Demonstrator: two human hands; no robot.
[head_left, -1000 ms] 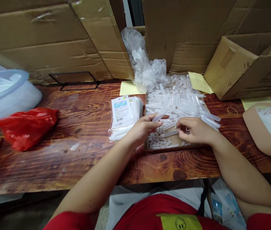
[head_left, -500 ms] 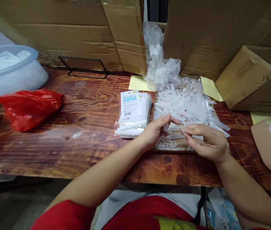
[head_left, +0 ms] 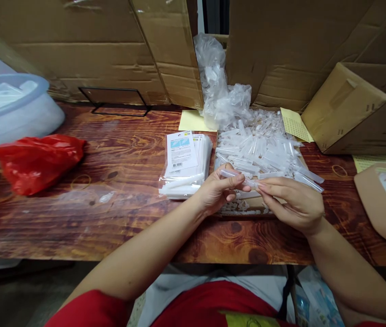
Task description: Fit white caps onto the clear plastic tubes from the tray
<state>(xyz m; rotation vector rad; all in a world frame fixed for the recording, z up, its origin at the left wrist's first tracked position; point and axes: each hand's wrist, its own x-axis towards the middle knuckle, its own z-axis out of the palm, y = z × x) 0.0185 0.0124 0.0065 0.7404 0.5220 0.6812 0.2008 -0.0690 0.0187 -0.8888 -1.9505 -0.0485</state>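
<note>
My left hand (head_left: 225, 186) is closed around a translucent plastic tube (head_left: 231, 174), thumb on top, with the tube lying nearly level. My right hand (head_left: 290, 202) meets the tube's right end, thumb and forefinger pinching a small clear plastic piece (head_left: 253, 183); the fingertips hide much of it. Below and beyond both hands, a shallow cardboard tray (head_left: 261, 208) holds a heap of similar translucent tubes (head_left: 264, 150) and many small white pieces (head_left: 238, 206). Left of the tray lies a stack of clear packets with printed cards (head_left: 182, 156).
A red plastic bag (head_left: 37, 161) and a pale blue tub (head_left: 15, 111) stand at left, near a black wire stand (head_left: 116, 102). Crumpled clear bags (head_left: 225, 97) sit behind the tray. An open carton (head_left: 349, 111) and a beige bin (head_left: 373, 204) are at right.
A tube now shows in my left hand, its fingers wrapped round it. My right fingertips have come together with its end. The view has shifted slightly.
</note>
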